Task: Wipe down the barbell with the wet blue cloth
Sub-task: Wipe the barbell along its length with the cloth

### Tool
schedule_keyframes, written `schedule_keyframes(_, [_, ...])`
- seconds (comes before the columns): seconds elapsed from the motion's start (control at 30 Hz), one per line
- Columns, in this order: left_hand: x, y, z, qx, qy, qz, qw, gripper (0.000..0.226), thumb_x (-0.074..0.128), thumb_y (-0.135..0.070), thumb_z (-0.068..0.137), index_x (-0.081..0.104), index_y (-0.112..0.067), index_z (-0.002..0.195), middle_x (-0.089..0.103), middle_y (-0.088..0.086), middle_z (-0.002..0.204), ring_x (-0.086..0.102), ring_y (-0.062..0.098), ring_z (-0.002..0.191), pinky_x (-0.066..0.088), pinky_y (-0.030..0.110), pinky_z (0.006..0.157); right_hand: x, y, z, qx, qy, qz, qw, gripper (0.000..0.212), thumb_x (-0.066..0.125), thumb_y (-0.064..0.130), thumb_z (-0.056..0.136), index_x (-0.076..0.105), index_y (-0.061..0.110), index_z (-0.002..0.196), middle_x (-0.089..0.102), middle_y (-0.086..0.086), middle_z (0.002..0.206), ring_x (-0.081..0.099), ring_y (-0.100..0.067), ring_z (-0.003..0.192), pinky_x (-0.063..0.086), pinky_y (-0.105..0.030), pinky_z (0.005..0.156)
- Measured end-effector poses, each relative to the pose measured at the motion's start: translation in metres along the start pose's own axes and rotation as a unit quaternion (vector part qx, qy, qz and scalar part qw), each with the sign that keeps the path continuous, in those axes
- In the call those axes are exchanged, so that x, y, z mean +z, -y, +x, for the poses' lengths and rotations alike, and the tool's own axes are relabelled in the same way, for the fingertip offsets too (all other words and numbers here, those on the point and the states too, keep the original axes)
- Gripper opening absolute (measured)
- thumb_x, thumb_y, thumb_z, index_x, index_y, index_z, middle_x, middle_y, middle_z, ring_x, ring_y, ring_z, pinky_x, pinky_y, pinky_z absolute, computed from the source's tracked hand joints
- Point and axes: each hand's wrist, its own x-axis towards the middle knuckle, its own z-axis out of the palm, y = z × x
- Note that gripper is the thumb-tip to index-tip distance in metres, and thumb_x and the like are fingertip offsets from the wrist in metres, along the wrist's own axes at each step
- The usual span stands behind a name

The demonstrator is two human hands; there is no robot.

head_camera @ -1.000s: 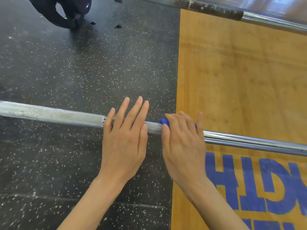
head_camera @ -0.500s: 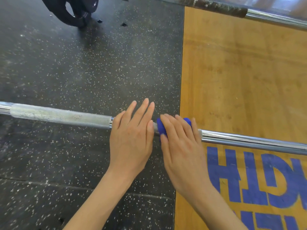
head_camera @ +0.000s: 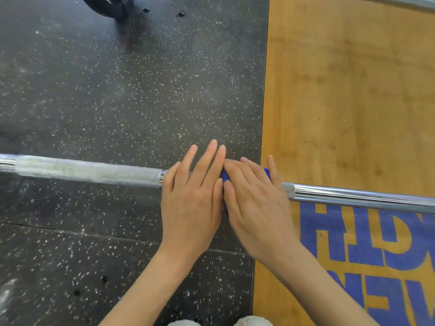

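Note:
A steel barbell lies across the floor from left to right, knurled on the left and smooth chrome on the right. My left hand rests flat on the bar with straight fingers, just right of a ring on the knurling. Right beside it, my right hand presses the blue cloth onto the bar with fingers laid over it. Only small bits of cloth show between my hands and past my right fingers. The two hands touch.
Black speckled rubber flooring fills the left. A wooden platform with blue lettering fills the right. A second bar crosses the top right corner, a black object sits at the top, and shoe tips show at the bottom.
My hands have closed the gap between them and now touch. More of the blue cloth shows around my right fingers. Both hands stay on the same stretch of bar.

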Motion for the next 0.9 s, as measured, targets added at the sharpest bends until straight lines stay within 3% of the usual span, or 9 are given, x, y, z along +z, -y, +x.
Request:
schedule_keyframes(0.1, [-0.002,0.000,-0.012,0.004,0.007,-0.006,1.000,0.049,0.022,-0.029,0.111,0.039,-0.017,0.156,0.034,-0.004,0.163,0.029,0.023,0.152,0.022,0.039,0.117,0.000,-0.006,-0.013,-0.025,0.005,-0.012,1.000,0.044,0.024,0.030,0.106,0.058,0.019,0.133,0.063,0.006,0.127,0.053,-0.021,0.130,0.021,-0.049,0.122])
schedule_keyframes(0.2, [-0.005,-0.004,-0.022,-0.002,0.012,-0.013,1.000,0.049,0.023,-0.029,0.110,0.037,-0.019,0.156,0.032,-0.004,0.164,0.027,0.022,0.152,0.016,0.036,0.120,-0.003,-0.009,-0.029,0.012,-0.016,-0.020,1.000,0.042,0.026,0.030,0.106,0.057,0.019,0.133,0.062,0.006,0.125,0.054,-0.021,0.126,0.019,-0.048,0.123])
schedule_keyframes(0.33, [-0.009,-0.004,-0.036,0.000,0.021,0.006,1.000,0.049,0.020,-0.031,0.112,0.036,-0.020,0.157,0.032,-0.003,0.164,0.029,0.023,0.152,0.017,0.037,0.120,0.002,0.001,-0.028,-0.018,0.003,-0.027,0.999,0.039,0.025,0.030,0.106,0.061,0.021,0.120,0.063,0.008,0.109,0.058,-0.018,0.108,0.023,-0.047,0.122])
schedule_keyframes(0.5, [-0.017,-0.008,-0.049,-0.004,0.044,0.001,0.999,0.049,0.019,-0.032,0.112,0.031,-0.023,0.158,0.030,-0.003,0.165,0.027,0.023,0.152,0.013,0.037,0.122,-0.005,-0.004,-0.045,0.038,-0.016,-0.030,0.999,0.035,0.027,0.029,0.105,0.060,0.020,0.112,0.061,0.007,0.106,0.058,-0.020,0.106,0.018,-0.046,0.123])
schedule_keyframes(0.57, [-0.021,-0.009,-0.053,-0.008,0.051,0.002,0.999,0.049,0.020,-0.034,0.112,0.033,-0.023,0.158,0.030,-0.002,0.165,0.024,0.024,0.153,0.015,0.038,0.121,0.002,0.010,-0.040,0.008,-0.010,-0.036,0.999,0.032,0.031,0.028,0.104,0.061,0.019,0.108,0.062,0.005,0.102,0.058,-0.020,0.102,0.020,-0.045,0.122])
schedule_keyframes(0.73, [-0.032,-0.002,-0.045,-0.019,0.070,0.021,0.997,0.051,0.023,-0.034,0.110,0.043,-0.019,0.154,0.034,0.000,0.163,0.025,0.023,0.153,0.018,0.039,0.119,-0.005,-0.004,-0.072,0.025,-0.022,-0.032,0.999,0.040,0.030,0.033,0.105,0.057,0.019,0.131,0.059,0.006,0.126,0.052,-0.022,0.128,0.020,-0.051,0.121])
schedule_keyframes(0.9, [-0.029,0.002,-0.047,-0.015,0.089,0.030,0.995,0.053,0.018,-0.035,0.111,0.056,-0.020,0.145,0.047,-0.001,0.155,0.042,0.023,0.145,0.030,0.039,0.112,0.007,0.020,-0.046,-0.014,0.006,-0.044,0.999,0.040,0.027,0.029,0.105,0.064,0.016,0.109,0.063,0.002,0.098,0.060,-0.024,0.097,0.030,-0.050,0.117])
